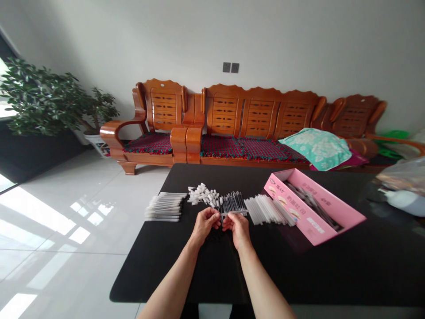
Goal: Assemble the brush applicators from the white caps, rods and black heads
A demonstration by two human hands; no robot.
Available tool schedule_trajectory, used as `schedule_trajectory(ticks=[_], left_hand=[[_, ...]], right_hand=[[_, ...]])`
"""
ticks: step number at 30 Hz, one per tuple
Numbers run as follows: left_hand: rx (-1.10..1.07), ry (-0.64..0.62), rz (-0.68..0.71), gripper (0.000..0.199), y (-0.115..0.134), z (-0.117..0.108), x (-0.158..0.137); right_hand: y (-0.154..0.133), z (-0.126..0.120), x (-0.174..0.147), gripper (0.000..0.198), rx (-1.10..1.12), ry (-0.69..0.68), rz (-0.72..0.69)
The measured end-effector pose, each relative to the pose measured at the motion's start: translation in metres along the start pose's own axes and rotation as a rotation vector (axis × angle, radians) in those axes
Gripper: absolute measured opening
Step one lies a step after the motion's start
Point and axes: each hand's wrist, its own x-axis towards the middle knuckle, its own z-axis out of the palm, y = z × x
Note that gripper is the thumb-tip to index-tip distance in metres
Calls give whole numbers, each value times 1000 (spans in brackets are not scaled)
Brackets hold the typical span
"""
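My right hand (237, 225) pinches a thin whitish plastic tube (236, 213), held roughly level above the table. At the tube's left end, the fingers of my left hand (205, 222) are pressed together; what lies between them is too small to make out. Just beyond my hands is a row of thin black sticks (232, 202). White short caps (203, 194) lie in a loose heap behind my left hand. To the right rests a stack of translucent white tubes (267, 209). Small black pieces (216, 235), partly hidden, lie beneath my hands.
Whitish tubes with dark ends (165, 207) are stacked on the black table (159, 266) at left. A pink box (318, 212) holding dark sticks stands at right, near a white bottle-like object (407, 201) and a plastic bag. A wooden sofa (187, 144) stands behind the table.
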Motion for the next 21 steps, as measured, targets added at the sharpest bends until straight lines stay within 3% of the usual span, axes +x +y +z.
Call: schedule_trajectory(ticks=[21], left_hand=[[87, 102, -45, 41, 0, 7, 2]], right_hand=[[-1, 1, -1, 22, -1, 0, 6]])
